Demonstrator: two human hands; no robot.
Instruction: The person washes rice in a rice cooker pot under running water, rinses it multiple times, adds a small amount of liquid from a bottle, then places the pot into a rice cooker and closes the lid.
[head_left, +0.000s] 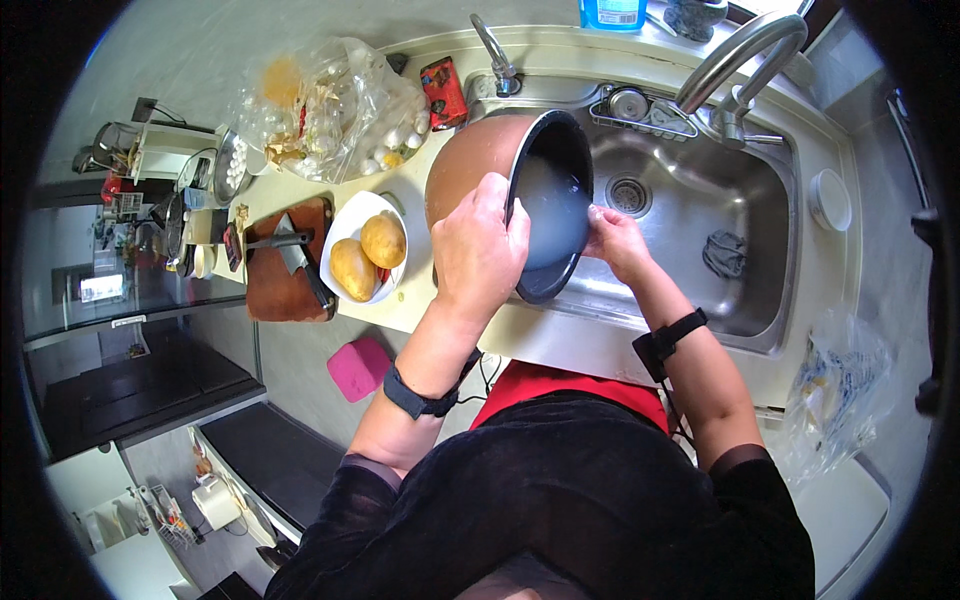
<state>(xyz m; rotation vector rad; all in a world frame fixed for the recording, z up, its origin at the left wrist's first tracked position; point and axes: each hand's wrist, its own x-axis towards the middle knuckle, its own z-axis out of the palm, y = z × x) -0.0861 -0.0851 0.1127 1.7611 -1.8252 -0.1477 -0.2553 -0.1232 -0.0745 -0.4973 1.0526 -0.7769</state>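
A copper-coloured inner pot (472, 154) with a black interior is tilted on its side towards the sink, at the sink's left edge. Cloudy whitish liquid (551, 217) lies inside it. My left hand (484, 251) grips the rim on the near left side, thumb over the edge. At the opposite side of the rim is my right hand (616, 238), its thumb and fingertips holding the edge; part of its fingers is hidden behind the pot. The stainless steel sink (667, 292) lies to the right, with a round drain (628, 195) and a dark grey cloth (724, 253).
A curved faucet (750, 60) and a wire caddy (645, 120) stand behind the sink. Left of the pot are a white bowl (330, 251) with two potatoes, a cutting board (281, 304) bearing a knife (307, 274), and a plastic bag (352, 97) of garlic.
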